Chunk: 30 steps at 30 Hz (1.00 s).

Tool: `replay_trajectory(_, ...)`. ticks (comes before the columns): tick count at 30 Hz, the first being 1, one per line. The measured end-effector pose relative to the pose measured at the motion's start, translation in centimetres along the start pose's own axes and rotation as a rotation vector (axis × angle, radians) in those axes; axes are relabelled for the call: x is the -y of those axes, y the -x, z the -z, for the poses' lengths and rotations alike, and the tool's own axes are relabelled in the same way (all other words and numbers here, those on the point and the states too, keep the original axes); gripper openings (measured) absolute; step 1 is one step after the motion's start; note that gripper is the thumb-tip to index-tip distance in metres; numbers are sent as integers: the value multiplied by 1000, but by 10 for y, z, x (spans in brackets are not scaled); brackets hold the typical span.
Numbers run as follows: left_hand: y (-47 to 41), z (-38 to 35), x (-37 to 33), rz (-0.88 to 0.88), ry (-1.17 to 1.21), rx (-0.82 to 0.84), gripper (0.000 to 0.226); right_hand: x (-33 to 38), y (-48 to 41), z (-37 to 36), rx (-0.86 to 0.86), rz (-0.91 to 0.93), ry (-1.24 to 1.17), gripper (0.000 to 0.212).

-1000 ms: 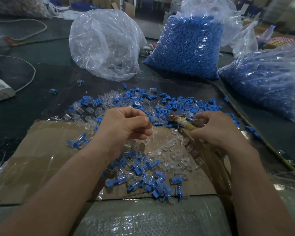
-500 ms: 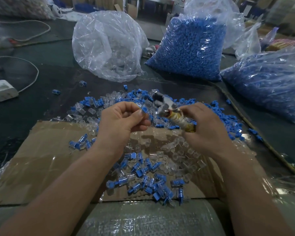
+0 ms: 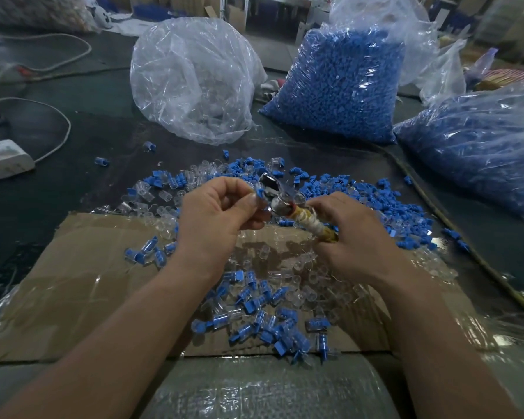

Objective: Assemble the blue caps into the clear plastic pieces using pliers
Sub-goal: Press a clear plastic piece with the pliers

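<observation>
1. Left hand [image 3: 221, 213] is curled up tight, thumb and forefinger pinching one little blue cap [image 3: 259, 195], held in the air just over the far edge of the cardboard sheet [image 3: 73, 267]. Can't tell if a clear piece is already on it, too blurry.
2. Right hand [image 3: 354, 237] is wrapped round the taped handles of the pliers [image 3: 280, 205], also above the cardboard's far edge. The metal head points left, right up against the cap. The jaws are blurred, so how far apart they are, no idea.
3. Count so far: one pair of pliers, one cap in the fingers.
4. Just past the cardboard on the dark table is the loose pile [image 3: 330, 189], blue caps and clear pieces all mixed. Way too many to count.
5. On the cardboard itself, near side, there's a heap of joined pieces [image 3: 270, 322], clear bodies with blue ends, dozens of them. A small cluster [image 3: 150, 252] of about four lies toward its left.
6. Well beyond the cardboard there are three big bags: one clear bag [image 3: 194, 80], and two full of blue parts, the upright blue bag [image 3: 339, 86] and the slumped blue bag [image 3: 478, 146] to its right.
7. Two stray caps lie off the cardboard's far-left corner, one [image 3: 102, 161] and another [image 3: 148, 146]. One white power adapter [image 3: 6, 158] sits farther left.
</observation>
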<state>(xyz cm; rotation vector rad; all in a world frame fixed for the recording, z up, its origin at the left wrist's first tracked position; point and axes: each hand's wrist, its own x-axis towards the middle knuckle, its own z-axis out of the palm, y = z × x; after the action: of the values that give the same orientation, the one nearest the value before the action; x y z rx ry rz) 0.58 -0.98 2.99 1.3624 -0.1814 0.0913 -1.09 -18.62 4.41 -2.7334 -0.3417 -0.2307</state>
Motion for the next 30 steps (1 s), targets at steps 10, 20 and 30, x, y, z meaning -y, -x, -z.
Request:
replay_trajectory(10,1,-2,3,-101,-172,-52,20,7,0,2,3,-10,-13,29)
replay_trajectory(20,2,-1,-1,-84,-140,-66,19,8,1,-3,-50,-13,-10,22)
replay_trajectory(30,2,7,-10,105,-191,209,6,-35,-4,2,-164,-387,-36,30)
